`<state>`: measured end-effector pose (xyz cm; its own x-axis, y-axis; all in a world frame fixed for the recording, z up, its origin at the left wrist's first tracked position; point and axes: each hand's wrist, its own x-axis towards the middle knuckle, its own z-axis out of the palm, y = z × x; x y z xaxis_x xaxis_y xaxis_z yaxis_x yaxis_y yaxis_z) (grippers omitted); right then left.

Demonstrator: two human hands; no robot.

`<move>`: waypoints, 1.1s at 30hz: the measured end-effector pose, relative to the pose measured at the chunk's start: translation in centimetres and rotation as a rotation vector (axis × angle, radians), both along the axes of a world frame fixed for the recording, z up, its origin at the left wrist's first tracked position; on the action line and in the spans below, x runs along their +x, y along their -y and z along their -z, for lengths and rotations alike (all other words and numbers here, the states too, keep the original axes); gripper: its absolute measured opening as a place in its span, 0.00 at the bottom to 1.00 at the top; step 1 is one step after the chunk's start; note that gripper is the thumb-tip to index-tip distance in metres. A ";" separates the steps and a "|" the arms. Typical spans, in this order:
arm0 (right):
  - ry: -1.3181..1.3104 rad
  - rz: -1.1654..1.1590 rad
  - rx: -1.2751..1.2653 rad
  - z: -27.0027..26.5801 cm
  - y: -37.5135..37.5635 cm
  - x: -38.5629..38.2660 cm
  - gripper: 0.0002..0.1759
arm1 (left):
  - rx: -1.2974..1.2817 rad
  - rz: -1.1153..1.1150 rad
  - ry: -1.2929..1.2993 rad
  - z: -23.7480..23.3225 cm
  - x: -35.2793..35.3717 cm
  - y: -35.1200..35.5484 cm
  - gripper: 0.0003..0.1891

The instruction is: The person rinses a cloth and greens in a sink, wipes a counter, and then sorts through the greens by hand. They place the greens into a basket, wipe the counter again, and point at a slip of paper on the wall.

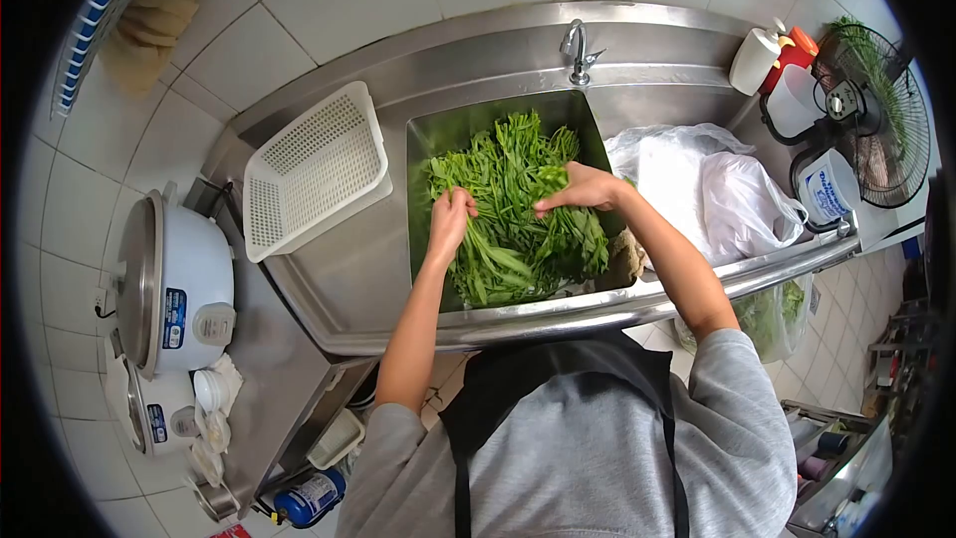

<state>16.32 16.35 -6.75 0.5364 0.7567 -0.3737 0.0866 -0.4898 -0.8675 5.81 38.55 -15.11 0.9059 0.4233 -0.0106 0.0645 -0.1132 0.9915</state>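
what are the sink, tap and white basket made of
Sink: looks like stainless steel, grey with a soft metallic sheen. Tap: metal, perhaps chrome-plated, given its bright glints. White basket: probably moulded plastic, low-gloss, with regular holes and rounded corners.

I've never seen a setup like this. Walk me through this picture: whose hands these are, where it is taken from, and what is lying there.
There is no machine here: a person works with two bare hands. The single picture comes from a camera worn on their head, looking forward and down, so their left hand appears on the left.

In front is a steel counter with a sunken sink basin, full of leafy greens. Behind it stands a tap. A white perforated basket sits left of the basin, and white plastic bags lie to the right.

The left hand appears to pinch some greens. The right hand is among them too, but its exact grip is hard to make out.
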 end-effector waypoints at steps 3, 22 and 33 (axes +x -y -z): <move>-0.436 0.222 0.228 3.9 1.0 2.4 0.23 | -0.161 0.146 -0.125 0.4 -0.2 0.4 0.17; -0.216 0.346 0.390 5.7 0.0 2.8 0.19 | -0.087 0.472 -0.354 -3.3 2.6 5.2 0.09; -0.242 0.309 0.192 6.4 -1.2 5.3 0.18 | 0.331 0.466 -0.269 -3.7 3.3 5.4 0.17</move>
<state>21.59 17.52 -13.11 0.6627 0.6425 -0.3848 -0.2555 -0.2891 -0.9226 9.09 33.17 -11.42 0.9799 0.0049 -0.1994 0.1764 -0.4876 0.8550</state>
